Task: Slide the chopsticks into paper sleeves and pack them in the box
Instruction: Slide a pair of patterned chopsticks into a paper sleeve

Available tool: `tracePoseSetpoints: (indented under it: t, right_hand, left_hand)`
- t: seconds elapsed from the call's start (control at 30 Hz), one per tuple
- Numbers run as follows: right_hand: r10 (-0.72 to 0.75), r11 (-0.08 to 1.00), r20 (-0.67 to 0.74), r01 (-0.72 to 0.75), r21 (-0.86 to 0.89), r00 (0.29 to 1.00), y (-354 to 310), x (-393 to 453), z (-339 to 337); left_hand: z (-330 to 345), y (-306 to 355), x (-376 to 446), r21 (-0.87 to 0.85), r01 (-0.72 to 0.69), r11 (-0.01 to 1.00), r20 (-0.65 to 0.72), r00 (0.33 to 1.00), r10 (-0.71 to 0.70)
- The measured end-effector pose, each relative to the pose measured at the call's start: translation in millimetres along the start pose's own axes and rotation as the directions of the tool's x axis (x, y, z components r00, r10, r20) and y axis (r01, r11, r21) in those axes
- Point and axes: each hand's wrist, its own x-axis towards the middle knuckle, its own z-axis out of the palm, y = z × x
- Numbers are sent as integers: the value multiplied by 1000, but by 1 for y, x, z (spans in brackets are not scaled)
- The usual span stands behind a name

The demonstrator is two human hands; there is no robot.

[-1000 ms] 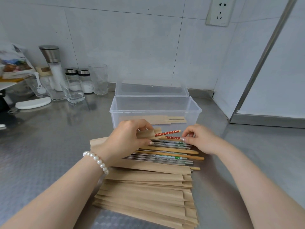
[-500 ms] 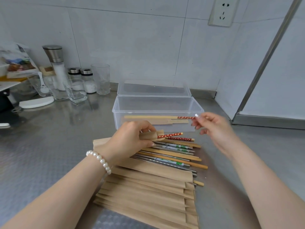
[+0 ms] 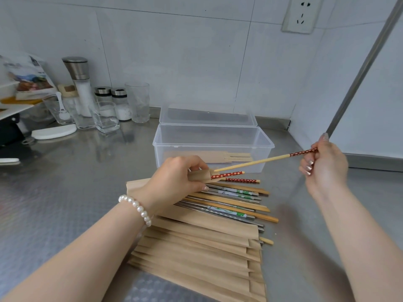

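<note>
The right hand [image 3: 325, 165] pinches the red, white-dotted end of a wooden chopstick [image 3: 261, 161] between thumb and fingers, raised above the steel counter [image 3: 65, 192], its pale tip aimed at the mouth of a paper sleeve [image 3: 199, 176]. The left hand [image 3: 174, 179], with a pearl bracelet [image 3: 136, 209] at the wrist, curls its fingers round that sleeve, from which the red dotted end of a second chopstick [image 3: 226, 175] sticks out. Under the left hand lies a loose row of chopsticks [image 3: 235, 203], wooden, metal and some with green print too small to read, resting on a fanned stack of brown sleeves [image 3: 196, 253] that runs to the counter's near edge. Just behind them stands the clear plastic box [image 3: 213, 144], lid open, with sleeved chopsticks [image 3: 218, 156] lying on its bottom. Toward the back left corner are a salt grinder [image 3: 79, 83], two small shakers [image 3: 113, 101], glasses [image 3: 137, 101] and a printed packet [image 3: 28, 77] whose writing I cannot make out. A wall socket [image 3: 302, 14] sits high at the right.
</note>
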Motion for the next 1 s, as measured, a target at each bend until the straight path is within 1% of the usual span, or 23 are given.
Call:
tracePoseSetpoints:
  t: [0.13, 0.2, 0.3, 0.37, 0.43, 0.53, 0.63, 0.87, 1.0]
  right_hand:
    - [-29, 998, -4, 29, -54, 1000, 2, -4, 4]
    - [-26, 997, 28, 28, -73, 999, 2, -5, 5]
    - [55, 984, 173, -24, -176, 983, 6, -8, 7]
    - [130, 942, 285, -28, -335, 950, 11, -14, 10]
    - [190, 867, 379, 27, -498, 906, 15, -23, 15]
    - [259, 786, 485, 110, -609, 835, 19, -39, 24]
    - [273, 754, 533, 166, -635, 801, 23, -47, 33]
    - [360, 740, 589, 163, -653, 724, 24, -53, 38]
    - [348, 742, 632, 210, -637, 692, 26, -54, 39]
  left_hand:
    - [-1, 0, 0, 2, -2, 1000, -1, 1000, 2]
    - [-1, 1, 0, -2, -3, 1000, -5, 1000, 3]
    - [-1, 2, 0, -9, -9, 1000, -10, 1000, 9]
    - [0, 2, 0, -20, -8, 1000, -11, 1000, 8]
    - [0, 2, 0, -20, -11, 1000, -17, 1000, 10]
    - [1, 2, 0, -13, -19, 1000, -20, 1000, 18]
    - [3, 3, -1, -4, -35, 999, -19, 999, 35]
    - [8, 6, -2, 27, -69, 997, -14, 998, 69]
    - [9, 5, -2, 17, -78, 997, -21, 997, 78]
